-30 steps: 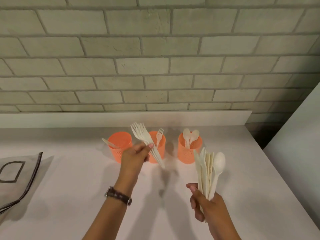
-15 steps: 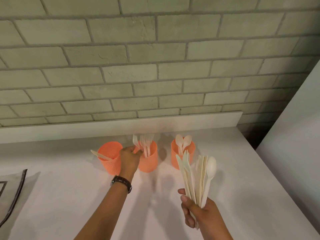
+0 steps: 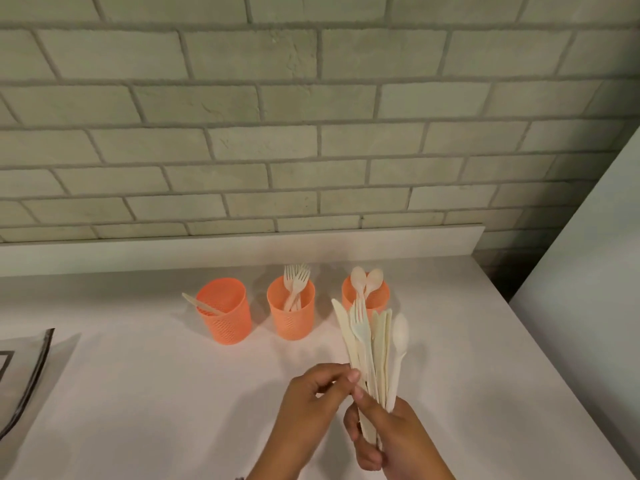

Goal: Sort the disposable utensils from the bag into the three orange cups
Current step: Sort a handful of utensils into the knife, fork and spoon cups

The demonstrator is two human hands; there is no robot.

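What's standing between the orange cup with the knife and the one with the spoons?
In the head view, a third orange cup stands between them, holding several forks with tines up.

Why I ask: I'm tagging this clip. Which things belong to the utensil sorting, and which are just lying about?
Part of the job:
left cup, middle cup, right cup
bundle of utensils
right hand holding the bundle, left hand pinching at it
bag

Just there:
counter
brick wall
white panel
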